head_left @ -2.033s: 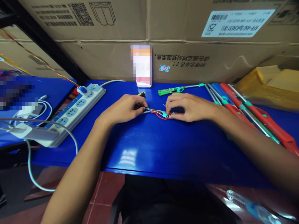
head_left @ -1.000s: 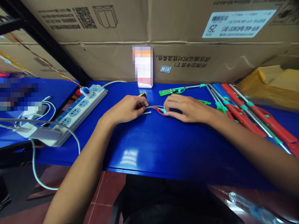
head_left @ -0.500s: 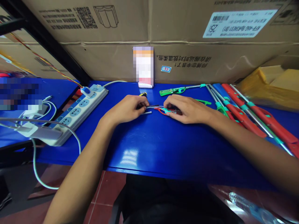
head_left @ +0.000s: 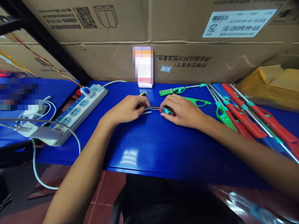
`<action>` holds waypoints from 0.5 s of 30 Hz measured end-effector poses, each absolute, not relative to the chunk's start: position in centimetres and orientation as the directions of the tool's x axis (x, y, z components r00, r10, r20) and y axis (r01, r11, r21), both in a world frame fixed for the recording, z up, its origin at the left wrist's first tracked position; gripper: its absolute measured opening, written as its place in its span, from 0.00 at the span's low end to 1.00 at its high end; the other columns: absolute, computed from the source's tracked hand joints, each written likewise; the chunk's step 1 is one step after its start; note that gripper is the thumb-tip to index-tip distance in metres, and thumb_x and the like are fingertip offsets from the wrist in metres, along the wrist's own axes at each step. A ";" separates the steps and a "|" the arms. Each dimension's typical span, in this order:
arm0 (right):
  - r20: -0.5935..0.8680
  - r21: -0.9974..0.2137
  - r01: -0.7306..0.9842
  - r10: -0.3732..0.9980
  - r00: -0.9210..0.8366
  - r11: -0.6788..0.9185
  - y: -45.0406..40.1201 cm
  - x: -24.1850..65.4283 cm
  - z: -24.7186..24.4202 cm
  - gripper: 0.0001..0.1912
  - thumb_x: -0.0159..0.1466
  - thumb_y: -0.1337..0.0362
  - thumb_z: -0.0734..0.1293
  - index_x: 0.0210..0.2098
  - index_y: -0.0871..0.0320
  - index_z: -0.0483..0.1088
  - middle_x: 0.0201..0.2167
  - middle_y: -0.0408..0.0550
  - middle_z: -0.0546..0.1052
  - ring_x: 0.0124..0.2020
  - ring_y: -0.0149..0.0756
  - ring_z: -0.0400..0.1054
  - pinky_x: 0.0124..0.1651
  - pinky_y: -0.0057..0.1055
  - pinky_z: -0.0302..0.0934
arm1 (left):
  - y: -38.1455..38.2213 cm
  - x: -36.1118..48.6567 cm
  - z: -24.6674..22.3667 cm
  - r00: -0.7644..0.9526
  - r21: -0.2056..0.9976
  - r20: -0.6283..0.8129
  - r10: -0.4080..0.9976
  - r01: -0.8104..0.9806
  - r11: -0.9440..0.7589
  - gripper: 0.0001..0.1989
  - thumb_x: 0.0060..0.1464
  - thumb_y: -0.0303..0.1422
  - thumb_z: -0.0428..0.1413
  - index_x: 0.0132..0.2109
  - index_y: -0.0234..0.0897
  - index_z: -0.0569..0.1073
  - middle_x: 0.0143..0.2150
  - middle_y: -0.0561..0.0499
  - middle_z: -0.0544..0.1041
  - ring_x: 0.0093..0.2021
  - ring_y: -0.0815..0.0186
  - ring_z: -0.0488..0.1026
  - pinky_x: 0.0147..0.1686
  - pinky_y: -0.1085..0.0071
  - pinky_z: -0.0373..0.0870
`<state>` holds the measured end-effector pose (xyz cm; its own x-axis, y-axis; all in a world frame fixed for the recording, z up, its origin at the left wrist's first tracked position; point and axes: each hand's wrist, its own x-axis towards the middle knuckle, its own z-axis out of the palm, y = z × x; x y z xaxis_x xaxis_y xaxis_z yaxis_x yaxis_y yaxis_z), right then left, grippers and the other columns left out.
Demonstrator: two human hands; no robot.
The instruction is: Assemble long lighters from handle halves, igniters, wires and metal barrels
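Observation:
My left hand point(head_left: 127, 109) is closed at the table's middle, thumb and fingers pinching the end of a thin dark rod with wires point(head_left: 152, 108). Across from it, my right hand point(head_left: 184, 110) curls around an opened stick lighter point(head_left: 168, 111) with a teal trigger part, red parts and loose red and white wires. My right palm and fingers hide much of its body. Under my left fingertips lies a short silvery tube point(head_left: 147, 112). Just behind that hand, a yellow-and-black handle point(head_left: 143, 94) pokes out.
An opened green lighter point(head_left: 171, 91) and a green shell half point(head_left: 199, 102) lie behind my right hand. Several red and green stick lighters point(head_left: 254, 124) line the right side. A lit phone point(head_left: 145, 70) leans on the cardboard box point(head_left: 112, 59). A power strip point(head_left: 78, 113) with cables stands left.
My right hand has shifted slightly left with the lighter, closer to my left hand. More of the green shell half behind it shows. My left hand has barely moved.

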<state>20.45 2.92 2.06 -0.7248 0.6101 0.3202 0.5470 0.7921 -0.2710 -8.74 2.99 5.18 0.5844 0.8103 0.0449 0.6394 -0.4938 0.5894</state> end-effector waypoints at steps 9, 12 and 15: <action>0.410 -0.278 0.560 0.623 -0.665 0.781 2.4 19.9 1.1 0.08 0.79 0.64 0.66 0.45 0.53 0.78 0.42 0.52 0.83 0.45 0.48 0.75 0.49 0.44 0.68 | 2.9 -8.9 5.1 0.623 0.607 0.038 0.782 0.607 -0.513 0.14 0.62 0.30 0.59 0.52 0.37 0.84 0.49 0.47 0.89 0.46 0.60 0.84 0.50 0.63 0.76; 0.428 -0.300 0.542 0.618 -0.659 0.785 2.4 19.9 0.9 0.08 0.79 0.64 0.66 0.44 0.53 0.78 0.42 0.52 0.83 0.45 0.48 0.75 0.49 0.44 0.68 | 3.0 -9.0 4.8 0.621 0.610 0.055 0.782 0.599 -0.519 0.11 0.66 0.32 0.59 0.51 0.38 0.83 0.49 0.47 0.89 0.46 0.60 0.84 0.50 0.63 0.76; 0.452 -0.363 0.514 0.629 -0.633 0.777 2.5 19.8 0.7 0.06 0.78 0.63 0.68 0.44 0.52 0.78 0.43 0.52 0.84 0.45 0.48 0.75 0.50 0.44 0.69 | 3.2 -8.9 4.7 0.621 0.579 0.077 0.780 0.609 -0.542 0.10 0.69 0.33 0.58 0.50 0.39 0.83 0.48 0.48 0.89 0.46 0.60 0.83 0.51 0.63 0.76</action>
<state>19.84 2.53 0.71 -0.6326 0.6291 0.4518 0.5136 0.7774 -0.3633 -8.94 3.17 4.73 0.6209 0.7802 0.0767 0.6094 -0.5419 0.5788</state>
